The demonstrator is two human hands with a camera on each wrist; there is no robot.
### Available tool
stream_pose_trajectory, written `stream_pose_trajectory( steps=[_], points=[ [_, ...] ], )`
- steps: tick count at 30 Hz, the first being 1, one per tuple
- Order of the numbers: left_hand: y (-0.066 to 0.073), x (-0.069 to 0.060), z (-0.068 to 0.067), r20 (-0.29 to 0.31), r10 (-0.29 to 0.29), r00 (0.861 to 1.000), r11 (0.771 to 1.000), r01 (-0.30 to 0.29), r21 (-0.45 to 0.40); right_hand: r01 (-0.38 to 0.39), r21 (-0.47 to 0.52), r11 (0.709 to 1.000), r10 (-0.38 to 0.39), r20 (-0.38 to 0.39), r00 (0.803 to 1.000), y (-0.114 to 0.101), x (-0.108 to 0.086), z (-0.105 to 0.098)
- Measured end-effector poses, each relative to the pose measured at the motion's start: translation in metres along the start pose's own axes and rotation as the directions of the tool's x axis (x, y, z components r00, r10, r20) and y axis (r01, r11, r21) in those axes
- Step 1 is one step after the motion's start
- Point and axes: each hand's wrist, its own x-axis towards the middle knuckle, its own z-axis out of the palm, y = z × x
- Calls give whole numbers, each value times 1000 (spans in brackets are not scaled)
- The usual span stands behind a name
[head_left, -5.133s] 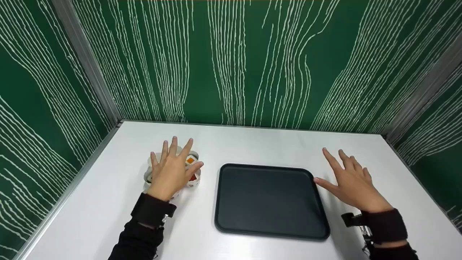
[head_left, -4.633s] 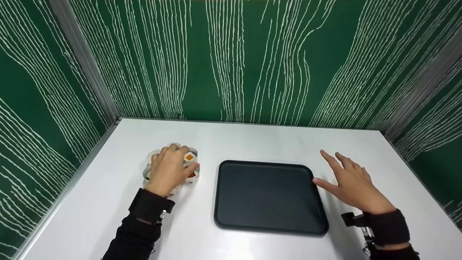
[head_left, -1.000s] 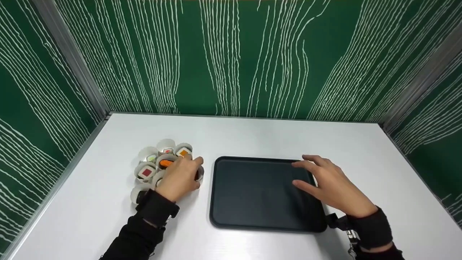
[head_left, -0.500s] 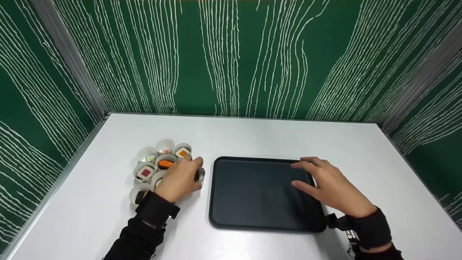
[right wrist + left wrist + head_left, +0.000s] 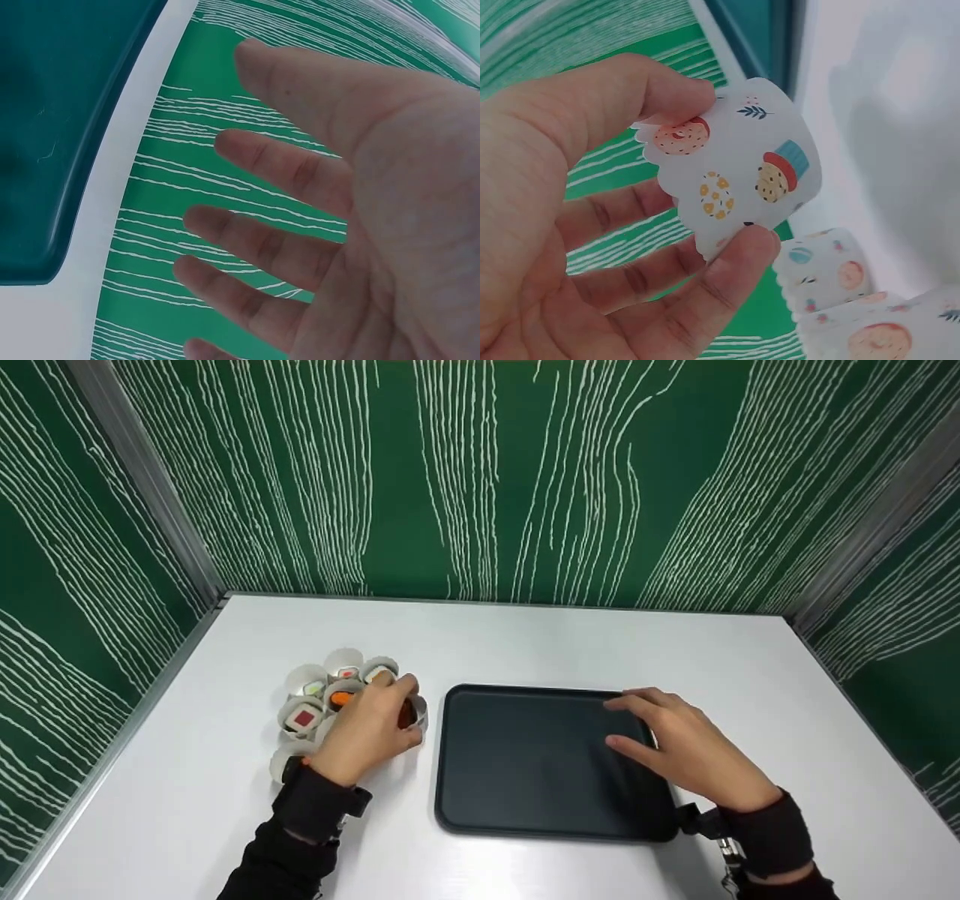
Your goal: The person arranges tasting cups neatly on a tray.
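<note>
My left hand (image 5: 367, 735) grips a white paper baking cup (image 5: 742, 161) printed with doughnuts and cupcakes, the thumb on one side and a finger on the other. The cup has a scalloped rim, and something dark orange shows inside it in the head view. Whether its base is off the table cannot be told. Several similar cups stand close by, with sushi-like pieces in them: one white with a red square (image 5: 304, 718), one orange (image 5: 342, 700). Over the right edge of a dark tray (image 5: 551, 765), my right hand (image 5: 690, 750) hovers with spread fingers, holding nothing.
The white table (image 5: 525, 649) carries the tray right of the cups. Green walls (image 5: 540, 472) with white wavy lines stand behind and at both sides, with grey metal posts (image 5: 161, 472) at the corners.
My left hand first spread above the cups, then curled down and took hold of the right-hand cup; lately it shifted slightly. My right hand moved left over the tray's edge.
</note>
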Motion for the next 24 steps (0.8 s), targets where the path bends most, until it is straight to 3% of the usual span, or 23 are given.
stream_pose_trajectory(
  steps=[10, 24],
  points=[
    [14, -6, -11, -66, 52, 996, 998, -55, -39, -36, 73, 997, 33, 48, 998, -3, 2, 0],
    [36, -9, -15, -95, 97, 991, 992, -104, -76, 17, 45, 999, -17, -13, 1000, -7, 5, 2]
  ],
)
